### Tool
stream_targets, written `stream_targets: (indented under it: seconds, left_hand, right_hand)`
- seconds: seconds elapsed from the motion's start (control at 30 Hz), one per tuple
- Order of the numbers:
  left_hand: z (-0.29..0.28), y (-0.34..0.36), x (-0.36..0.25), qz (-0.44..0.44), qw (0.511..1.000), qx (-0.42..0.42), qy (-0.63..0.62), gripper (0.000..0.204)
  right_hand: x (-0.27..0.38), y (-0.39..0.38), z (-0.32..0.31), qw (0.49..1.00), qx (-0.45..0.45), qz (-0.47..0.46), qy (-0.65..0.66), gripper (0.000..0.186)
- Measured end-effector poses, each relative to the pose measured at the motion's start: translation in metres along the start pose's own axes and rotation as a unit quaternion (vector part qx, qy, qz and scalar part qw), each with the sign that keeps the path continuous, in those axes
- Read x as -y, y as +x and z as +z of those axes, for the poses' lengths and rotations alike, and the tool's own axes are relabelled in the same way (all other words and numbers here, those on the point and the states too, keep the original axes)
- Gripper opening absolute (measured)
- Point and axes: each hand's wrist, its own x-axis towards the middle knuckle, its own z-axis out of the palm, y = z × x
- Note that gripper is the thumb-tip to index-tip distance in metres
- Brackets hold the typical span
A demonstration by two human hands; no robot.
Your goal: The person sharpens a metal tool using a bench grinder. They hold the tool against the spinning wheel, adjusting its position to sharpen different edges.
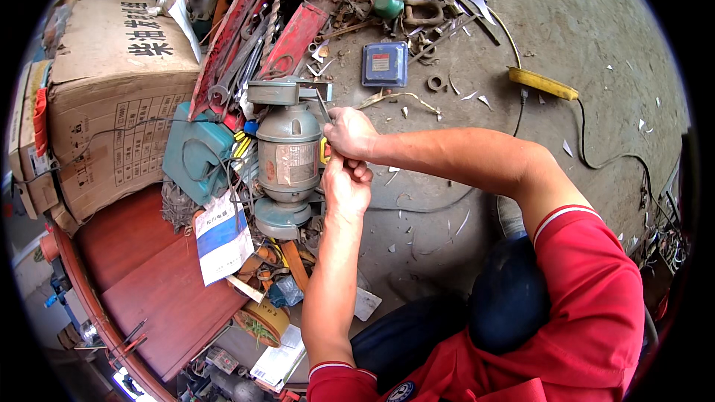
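A grey-green bench grinder (289,152) stands on the floor in front of me, its round motor body between two wheel housings. My right hand (350,132) is closed at its right side, by the far wheel housing. From that hand a thin grey metal blade (322,106) sticks out toward the housing. Just below, my left hand (347,187) is closed with curled fingers, touching the right hand. A yellow looped part (325,150) shows beside the fingers; whether it joins the blade is hidden. What the left fingers grip cannot be made out.
Left of the grinder are a cardboard box (123,97), a teal case (195,152) and a reddish wooden board (153,275). A red metal toolbox (231,48) holds wrenches. Beyond lie a blue square box (385,65) and scrap. A yellow power strip (544,83) trails cable at right.
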Motion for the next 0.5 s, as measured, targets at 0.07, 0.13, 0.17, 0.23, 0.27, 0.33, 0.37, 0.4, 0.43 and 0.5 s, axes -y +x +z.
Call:
stream_targets:
  seconds: [0.07, 0.13, 0.17, 0.23, 0.27, 0.33, 0.37, 0.4, 0.43, 0.5]
  left_hand:
    - [0.0013, -0.0021, 0.0009, 0.002, 1.0, -0.002, -0.005, 0.029]
    - [0.0027, -0.0035, 0.0018, 0.004, 1.0, -0.002, -0.009, 0.029]
    - [0.0025, -0.0033, 0.0026, 0.004, 1.0, 0.0, -0.013, 0.029]
    - [0.0016, -0.0027, 0.0037, 0.002, 1.0, 0.003, -0.021, 0.029]
    - [0.0016, -0.0031, 0.0036, 0.002, 1.0, 0.006, -0.023, 0.029]
    - [0.0027, -0.0042, 0.0036, 0.001, 1.0, 0.011, -0.027, 0.03]
    - [0.0027, -0.0044, 0.0037, 0.001, 1.0, 0.011, -0.028, 0.03]
    - [0.0022, -0.0043, 0.004, 0.001, 1.0, 0.01, -0.029, 0.03]
    - [0.0023, -0.0045, 0.0043, 0.001, 0.999, 0.01, -0.03, 0.031]
    - [0.0032, -0.0055, 0.0048, 0.0, 0.999, 0.012, -0.032, 0.031]
  right_hand:
    - [0.0018, -0.0018, -0.0013, 1.0, -0.001, -0.003, -0.01, 0.028]
    - [0.0033, -0.0025, -0.0025, 1.0, -0.001, -0.006, -0.02, 0.029]
    - [0.0042, -0.0025, -0.0033, 1.0, 0.0, -0.008, -0.025, 0.029]
    - [0.0058, -0.0031, -0.0041, 0.999, 0.002, -0.008, -0.034, 0.029]
    - [0.0068, -0.0034, -0.0043, 0.999, 0.004, -0.006, -0.037, 0.03]
    - [0.0066, -0.0025, -0.0039, 0.999, 0.007, 0.0, -0.042, 0.03]
    - [0.0068, -0.0018, -0.0035, 0.999, 0.009, 0.004, -0.043, 0.031]
    - [0.0077, -0.0018, -0.0039, 0.999, 0.012, 0.008, -0.044, 0.031]
    - [0.0081, -0.0025, -0.0044, 0.999, 0.013, 0.006, -0.046, 0.031]
    - [0.0071, -0.0038, -0.0047, 0.999, 0.015, 0.004, -0.051, 0.031]
